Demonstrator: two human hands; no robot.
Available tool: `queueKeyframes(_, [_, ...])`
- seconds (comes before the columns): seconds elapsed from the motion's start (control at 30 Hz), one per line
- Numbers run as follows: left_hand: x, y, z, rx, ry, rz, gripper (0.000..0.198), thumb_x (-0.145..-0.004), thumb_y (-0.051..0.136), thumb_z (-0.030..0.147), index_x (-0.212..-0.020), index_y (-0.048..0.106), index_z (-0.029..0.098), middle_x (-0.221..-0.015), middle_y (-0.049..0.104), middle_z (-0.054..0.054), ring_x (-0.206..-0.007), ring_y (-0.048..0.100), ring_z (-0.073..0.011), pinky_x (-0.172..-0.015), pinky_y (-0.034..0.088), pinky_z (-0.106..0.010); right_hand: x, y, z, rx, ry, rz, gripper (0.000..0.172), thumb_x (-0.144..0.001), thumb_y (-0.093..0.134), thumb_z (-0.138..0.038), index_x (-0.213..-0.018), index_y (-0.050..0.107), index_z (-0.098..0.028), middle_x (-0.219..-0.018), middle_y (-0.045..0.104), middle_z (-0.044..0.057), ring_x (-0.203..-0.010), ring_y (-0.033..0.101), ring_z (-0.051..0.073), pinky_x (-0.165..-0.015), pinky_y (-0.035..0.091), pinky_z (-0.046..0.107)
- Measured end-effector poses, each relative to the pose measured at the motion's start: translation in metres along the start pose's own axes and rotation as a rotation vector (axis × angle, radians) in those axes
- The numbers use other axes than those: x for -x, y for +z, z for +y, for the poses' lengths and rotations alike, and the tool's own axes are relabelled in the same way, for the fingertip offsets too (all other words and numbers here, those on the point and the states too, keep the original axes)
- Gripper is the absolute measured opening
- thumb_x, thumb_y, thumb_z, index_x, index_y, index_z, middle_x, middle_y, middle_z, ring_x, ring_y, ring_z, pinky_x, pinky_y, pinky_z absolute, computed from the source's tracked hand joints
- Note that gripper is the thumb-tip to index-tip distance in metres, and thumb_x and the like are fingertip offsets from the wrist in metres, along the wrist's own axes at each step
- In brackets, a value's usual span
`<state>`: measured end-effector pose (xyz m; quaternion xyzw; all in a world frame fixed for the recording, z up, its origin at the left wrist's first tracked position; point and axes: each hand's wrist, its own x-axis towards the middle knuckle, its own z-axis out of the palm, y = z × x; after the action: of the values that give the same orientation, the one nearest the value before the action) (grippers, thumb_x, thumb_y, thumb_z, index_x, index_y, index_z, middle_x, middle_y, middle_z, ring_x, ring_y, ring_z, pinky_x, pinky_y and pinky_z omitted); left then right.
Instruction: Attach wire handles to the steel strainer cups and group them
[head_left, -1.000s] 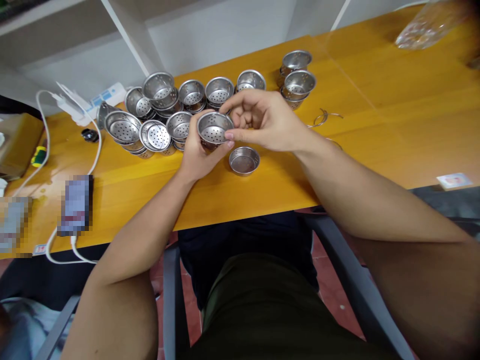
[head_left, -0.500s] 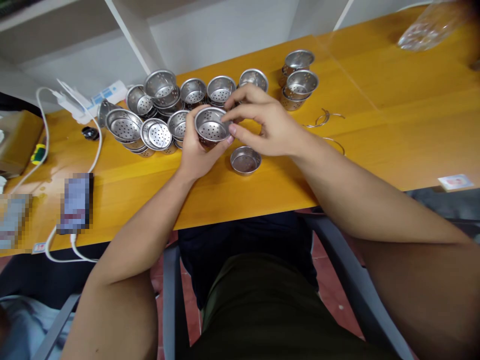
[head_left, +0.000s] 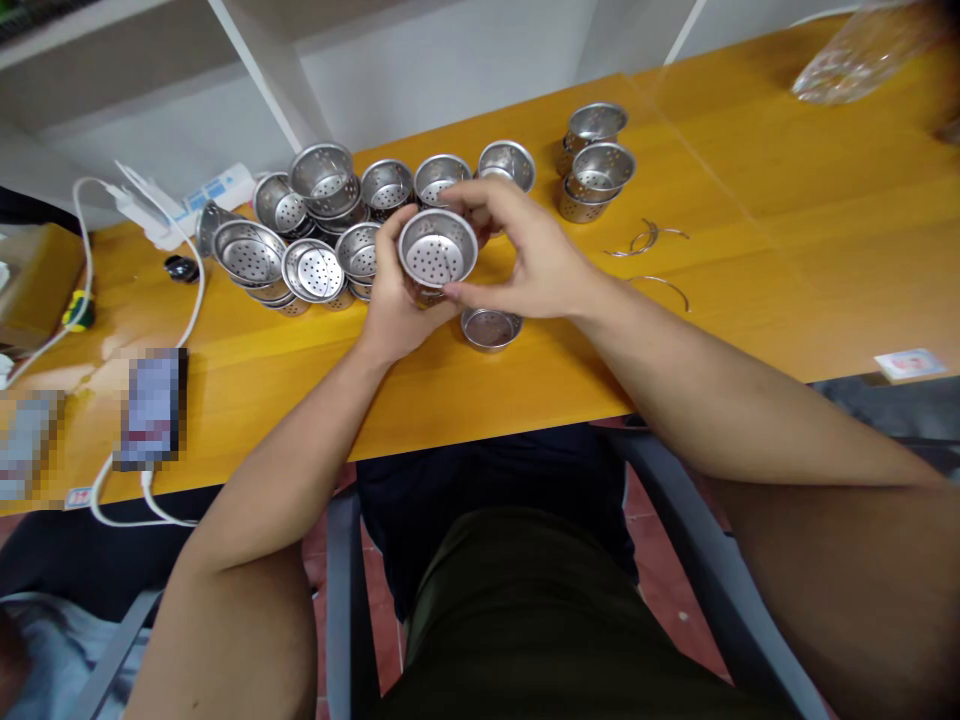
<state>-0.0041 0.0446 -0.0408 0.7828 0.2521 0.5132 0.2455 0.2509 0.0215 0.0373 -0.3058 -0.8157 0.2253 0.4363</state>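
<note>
The yellow wooden desk (head_left: pixel 750 200) spans the view, and the person sits at its near edge with both forearms reaching over it. Along its far side lies a crowd of perforated steel cups (head_left: pixel 315 230), some nested, some tipped on their sides; a smaller stack of cups (head_left: pixel 596 165) stands apart to the right. A white power strip (head_left: pixel 202 195) sits behind the crowd, at the desk's far left.

The left hand (head_left: pixel 394 300) is closed around one strainer cup (head_left: pixel 437 248) from below and from its left side. The right hand (head_left: pixel 525 250) grips the same cup at its right rim, thumb underneath and fingers curled over the top, so both hands grasp it. The cup is held just above the desk, in front of the crowd, its holed bottom facing the camera.

Just below the right hand, a shallow steel cup (head_left: pixel 490 327) rests alone on the desk. To its right lie thin wire rings (head_left: pixel 645 238), well apart from the hands.
</note>
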Motion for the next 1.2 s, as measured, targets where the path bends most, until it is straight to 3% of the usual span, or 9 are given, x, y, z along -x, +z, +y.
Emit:
queueKeyframes(0.1, [0.000, 0.001, 0.014, 0.019, -0.008, 0.018, 0.117, -0.099, 0.093, 0.091, -0.184, 0.023, 0.051, -0.192, 0.045, -0.012, -0.141, 0.076, -0.0296, -0.106, 0.074, -0.045, -0.004, -0.010, 0.016, 0.024, 0.012, 0.163, 0.095, -0.091, 0.110, -0.077, -0.168, 0.073, -0.035, -0.160, 0.076, 0.016, -0.146, 0.073, 0.046, -0.114, 0.073, 0.053])
queueKeyframes(0.17, [0.000, -0.002, 0.027, 0.002, -0.017, 0.094, 0.106, -0.101, 0.096, 0.084, -0.180, 0.032, 0.054, -0.193, 0.042, -0.007, -0.117, 0.074, -0.0192, -0.091, 0.072, -0.040, -0.006, -0.015, 0.031, 0.009, 0.004, 0.274, 0.085, -0.093, 0.107, -0.081, -0.159, 0.079, -0.034, -0.153, 0.078, 0.015, -0.141, 0.074, 0.043, -0.106, 0.074, 0.048])
queueKeyframes(0.27, [-0.001, -0.011, 0.049, -0.016, 0.003, 0.136, 0.080, -0.112, 0.083, 0.082, -0.171, 0.041, 0.048, -0.174, 0.056, -0.005, -0.107, 0.068, -0.0142, -0.087, 0.065, -0.039, -0.009, -0.015, 0.048, -0.038, 0.009, 0.309, 0.081, -0.093, 0.104, -0.087, -0.149, 0.083, -0.032, -0.145, 0.079, 0.014, -0.129, 0.078, 0.039, -0.099, 0.072, 0.045])
queueKeyframes(0.33, [-0.003, -0.018, 0.063, -0.044, 0.007, 0.049, 0.058, -0.122, 0.066, 0.079, -0.161, 0.050, 0.039, -0.146, 0.069, -0.007, -0.107, 0.070, -0.0177, -0.091, 0.063, -0.044, -0.008, -0.010, 0.050, -0.019, 0.043, 0.243, 0.085, -0.090, 0.107, -0.087, -0.151, 0.082, -0.034, -0.149, 0.079, 0.014, -0.127, 0.078, 0.039, -0.103, 0.073, 0.048])
queueKeyframes(0.43, [-0.007, -0.023, 0.080, -0.070, 0.082, -0.077, 0.036, -0.119, 0.071, 0.063, -0.111, 0.067, 0.029, -0.095, 0.070, -0.002, -0.076, 0.061, -0.0150, -0.068, 0.051, -0.039, -0.006, 0.003, 0.046, 0.031, 0.084, 0.121, 0.090, -0.087, 0.111, -0.082, -0.158, 0.080, -0.034, -0.152, 0.079, 0.015, -0.134, 0.076, 0.044, -0.112, 0.073, 0.056])
queueKeyframes(0.6, [-0.015, -0.019, 0.092, -0.083, -0.052, -0.467, 0.008, -0.091, 0.077, 0.026, -0.085, 0.072, 0.024, -0.079, 0.080, 0.002, -0.070, 0.072, -0.0153, -0.071, 0.054, -0.033, -0.004, 0.026, 0.050, 0.011, 0.076, -0.003, 0.085, -0.093, 0.107, -0.078, -0.159, 0.082, -0.029, -0.153, 0.078, 0.018, -0.141, 0.075, 0.045, -0.125, 0.069, 0.064])
queueKeyframes(0.9, [-0.014, -0.017, 0.089, -0.158, -0.077, -0.463, 0.013, -0.101, 0.074, 0.031, -0.090, 0.074, 0.024, -0.084, 0.084, -0.002, -0.076, 0.075, -0.0187, -0.078, 0.056, -0.034, -0.012, 0.034, 0.066, 0.015, 0.085, -0.051, 0.076, -0.089, 0.111, -0.071, -0.147, 0.086, -0.029, -0.147, 0.080, 0.017, -0.142, 0.075, 0.047, -0.130, 0.065, 0.070])
queueKeyframes(1.07, [-0.015, -0.016, 0.084, -0.132, -0.085, -0.412, 0.017, -0.105, 0.074, 0.032, -0.090, 0.076, 0.023, -0.091, 0.088, -0.004, -0.081, 0.077, -0.0187, -0.082, 0.059, -0.034, -0.009, 0.038, 0.071, -0.014, 0.059, -0.050, 0.087, -0.096, 0.106, -0.074, -0.165, 0.078, -0.029, -0.160, 0.075, 0.019, -0.148, 0.074, 0.047, -0.133, 0.063, 0.068])
queueKeyframes(1.2, [-0.015, -0.019, 0.073, -0.111, -0.147, -0.390, 0.019, -0.104, 0.077, 0.035, -0.091, 0.076, 0.023, -0.092, 0.089, -0.004, -0.082, 0.078, -0.0180, -0.084, 0.063, -0.034, -0.004, 0.029, 0.067, -0.055, 0.061, -0.022, 0.077, -0.103, 0.099, -0.077, -0.163, 0.080, -0.032, -0.152, 0.077, 0.017, -0.132, 0.080, 0.043, -0.125, 0.068, 0.068])
